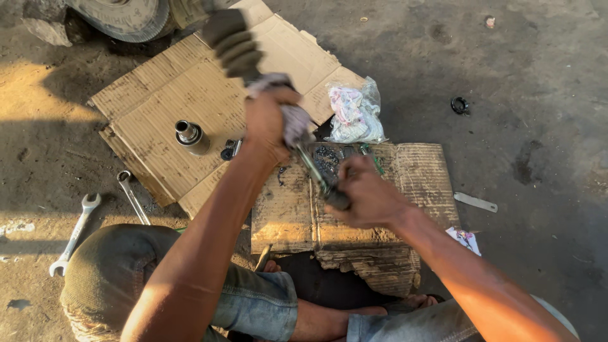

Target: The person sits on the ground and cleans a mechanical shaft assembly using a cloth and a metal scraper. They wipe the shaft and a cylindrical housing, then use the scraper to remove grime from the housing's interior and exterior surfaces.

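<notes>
The left hand point(269, 123) grips a rag-wrapped shaft point(297, 136) under its ribbed rubber boot point(233, 44). The right hand point(364, 193) closes on the shaft's near end, above the cardboard point(190, 101). Best to hold both ends tight and steady.

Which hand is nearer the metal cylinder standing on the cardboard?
Left. The left hand, gripping the cloth-wrapped shaft below the rubber boot, is just right of the metal cylinder. The right hand holds the shaft's lower end, farther right and apart.
</notes>
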